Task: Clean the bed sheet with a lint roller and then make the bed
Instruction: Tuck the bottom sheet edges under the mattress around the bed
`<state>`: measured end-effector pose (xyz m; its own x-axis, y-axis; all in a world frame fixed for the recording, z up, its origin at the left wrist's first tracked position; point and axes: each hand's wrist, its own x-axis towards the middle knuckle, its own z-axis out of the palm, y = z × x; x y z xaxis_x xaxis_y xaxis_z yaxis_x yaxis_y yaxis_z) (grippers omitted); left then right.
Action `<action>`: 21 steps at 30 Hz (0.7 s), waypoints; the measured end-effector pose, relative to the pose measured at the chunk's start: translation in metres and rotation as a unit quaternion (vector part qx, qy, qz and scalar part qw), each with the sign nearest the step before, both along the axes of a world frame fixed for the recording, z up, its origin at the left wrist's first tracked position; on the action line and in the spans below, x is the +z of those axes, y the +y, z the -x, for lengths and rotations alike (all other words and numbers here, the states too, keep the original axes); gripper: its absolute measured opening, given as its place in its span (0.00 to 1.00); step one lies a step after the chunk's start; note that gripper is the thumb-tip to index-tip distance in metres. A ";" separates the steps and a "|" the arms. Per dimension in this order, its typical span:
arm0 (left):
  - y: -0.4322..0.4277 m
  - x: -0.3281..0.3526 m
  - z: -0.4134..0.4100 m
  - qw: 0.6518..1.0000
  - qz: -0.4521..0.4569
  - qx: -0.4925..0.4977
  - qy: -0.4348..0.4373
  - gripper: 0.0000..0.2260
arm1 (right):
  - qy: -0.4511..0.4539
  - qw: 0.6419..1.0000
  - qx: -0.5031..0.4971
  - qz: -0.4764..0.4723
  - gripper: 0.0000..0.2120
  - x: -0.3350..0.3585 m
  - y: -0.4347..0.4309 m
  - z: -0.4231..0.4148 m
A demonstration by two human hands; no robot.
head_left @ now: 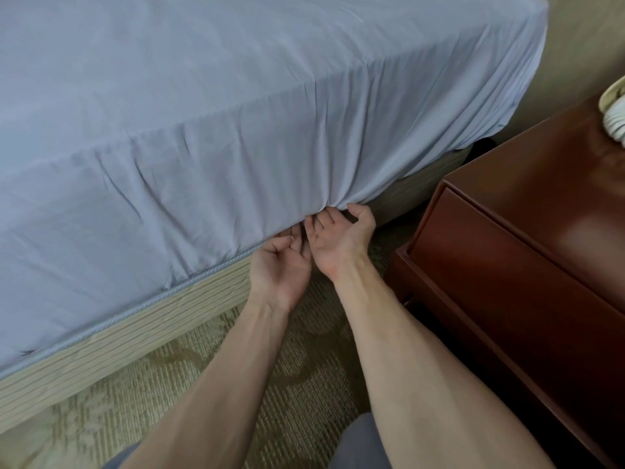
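A pale blue bed sheet (209,96) covers the mattress and hangs down its near side in wrinkles. Both hands are palm-up at the sheet's lower hem, side by side and touching. My right hand (341,238) has its fingers under a gathered bunch of the hem, with the thumb curled against the fabric from outside. My left hand (280,265) curls its fingers up under the hem just to the left; the fingertips are hidden by the cloth. No lint roller is in view.
Below the sheet runs the beige striped bed base (111,336). A dark reddish wooden nightstand (527,252) stands close on the right, with a pale object (614,113) on its top. Patterned carpet (189,394) lies beneath me, and my knees show at the bottom.
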<state>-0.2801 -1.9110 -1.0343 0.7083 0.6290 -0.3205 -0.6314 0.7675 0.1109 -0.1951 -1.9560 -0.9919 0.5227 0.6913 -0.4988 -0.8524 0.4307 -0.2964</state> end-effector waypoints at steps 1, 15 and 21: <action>-0.001 0.002 0.004 1.000 -0.012 -0.002 0.014 0.23 | -0.011 1.000 0.016 0.014 0.25 0.000 -0.002 -0.002; -0.034 0.034 -0.015 0.979 0.035 0.047 0.197 0.20 | -0.116 0.946 -0.072 0.295 0.12 0.004 -0.015 -0.018; -0.033 0.027 -0.010 0.982 0.045 0.037 0.178 0.24 | -0.171 0.920 -0.115 0.332 0.04 -0.013 -0.003 -0.013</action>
